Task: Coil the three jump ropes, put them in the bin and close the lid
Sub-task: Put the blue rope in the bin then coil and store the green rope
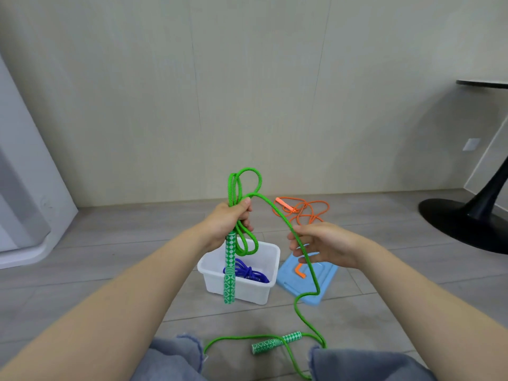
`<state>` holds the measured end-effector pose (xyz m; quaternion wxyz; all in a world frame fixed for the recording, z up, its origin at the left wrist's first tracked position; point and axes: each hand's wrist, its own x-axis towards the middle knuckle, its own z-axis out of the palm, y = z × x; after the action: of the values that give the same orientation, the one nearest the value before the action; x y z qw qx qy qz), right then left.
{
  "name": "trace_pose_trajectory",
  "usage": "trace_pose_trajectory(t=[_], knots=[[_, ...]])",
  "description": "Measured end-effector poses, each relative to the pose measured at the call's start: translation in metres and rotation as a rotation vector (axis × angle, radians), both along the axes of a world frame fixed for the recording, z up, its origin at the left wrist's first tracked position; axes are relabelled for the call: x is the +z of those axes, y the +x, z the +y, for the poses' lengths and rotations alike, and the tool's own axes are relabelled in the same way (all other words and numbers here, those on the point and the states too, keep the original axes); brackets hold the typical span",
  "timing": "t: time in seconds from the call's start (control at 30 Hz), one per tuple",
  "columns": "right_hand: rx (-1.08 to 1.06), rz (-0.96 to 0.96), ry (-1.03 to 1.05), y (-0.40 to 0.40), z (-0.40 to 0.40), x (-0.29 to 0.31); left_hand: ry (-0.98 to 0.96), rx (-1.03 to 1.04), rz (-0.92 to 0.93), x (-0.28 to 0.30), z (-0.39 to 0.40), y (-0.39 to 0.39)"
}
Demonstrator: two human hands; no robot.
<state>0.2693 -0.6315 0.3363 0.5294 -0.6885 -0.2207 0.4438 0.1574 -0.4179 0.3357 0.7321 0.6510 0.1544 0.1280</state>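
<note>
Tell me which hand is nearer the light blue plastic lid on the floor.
Right. The right hand hovers just above the light blue plastic lid, green rope across its fingers; the left hand grips coils over the white bin.

The green jump rope (286,224) is partly looped, one patterned handle (230,268) hanging upright, the other handle (276,343) lying on the floor. The blue jump rope (248,272) lies coiled inside the white bin (264,291). The orange jump rope (302,211) sprawls uncoiled behind, one orange handle (299,271) resting on the light blue lid (288,284) beside the bin.
</note>
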Motion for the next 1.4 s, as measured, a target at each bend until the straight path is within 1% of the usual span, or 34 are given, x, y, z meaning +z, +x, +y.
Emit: trace_pose_trajectory(t=[0.07, 0.13, 0.27, 0.33, 0.4, 0.47, 0.53, 0.63, 0.73, 0.93, 1.0, 1.07, 1.1, 1.13, 1.23, 1.3, 1.4], knots=[[-0.015, 0.024, 0.011, 0.001, -0.001, -0.001, -0.067, 0.007, -0.007, 0.000, 0.005, -0.003], [-0.049, -0.030, 0.061, -0.003, 0.005, 0.002, -0.101, 0.016, -0.002, 0.000, 0.007, -0.004], [-0.114, -0.126, 0.223, -0.017, 0.024, 0.014, -0.026, 0.006, 0.017, -0.004, 0.002, -0.003], [-0.111, -0.153, 0.287, -0.023, 0.032, 0.017, 0.029, -0.042, 0.024, -0.005, -0.002, -0.004], [-0.114, -0.208, 0.319, -0.029, 0.040, 0.019, 0.042, -0.097, 0.021, -0.004, -0.008, -0.004], [-0.139, -0.290, 0.312, -0.034, 0.048, 0.019, 0.008, -0.149, 0.006, 0.000, -0.014, -0.005], [-0.163, -0.332, 0.318, -0.036, 0.052, 0.018, -0.002, -0.208, -0.025, 0.002, -0.016, -0.006], [-0.174, -0.376, 0.327, -0.036, 0.052, 0.020, 0.045, -0.300, -0.038, 0.003, -0.016, -0.007], [-0.199, -0.436, 0.341, -0.036, 0.051, 0.022, 0.101, -0.319, -0.018, 0.000, -0.017, -0.005], [-0.208, -0.457, 0.355, -0.037, 0.050, 0.023, 0.226, -0.295, 0.022, -0.005, -0.016, -0.001], [-0.258, -0.429, 0.341, -0.035, 0.051, 0.021, 0.198, -0.282, 0.002, -0.004, -0.018, 0.001], [-0.268, -0.354, 0.261, -0.031, 0.051, 0.015, 0.084, -0.236, -0.008, 0.000, -0.019, 0.002], [-0.217, -0.319, 0.183, -0.028, 0.049, 0.009, 0.025, -0.215, -0.023, 0.002, -0.018, 0.003], [-0.121, -0.286, 0.103, -0.024, 0.045, 0.002, -0.034, -0.194, -0.045, 0.003, -0.016, 0.004], [0.242, -0.219, -0.071, -0.017, 0.029, -0.014, -0.219, -0.158, -0.136, 0.009, -0.009, 0.005], [0.349, -0.179, -0.145, -0.013, 0.023, -0.018, -0.326, -0.125, -0.164, 0.011, -0.007, 0.004], [0.451, -0.159, -0.229, -0.006, 0.020, -0.021, -0.382, -0.012, -0.153, 0.010, -0.005, 0.005]])
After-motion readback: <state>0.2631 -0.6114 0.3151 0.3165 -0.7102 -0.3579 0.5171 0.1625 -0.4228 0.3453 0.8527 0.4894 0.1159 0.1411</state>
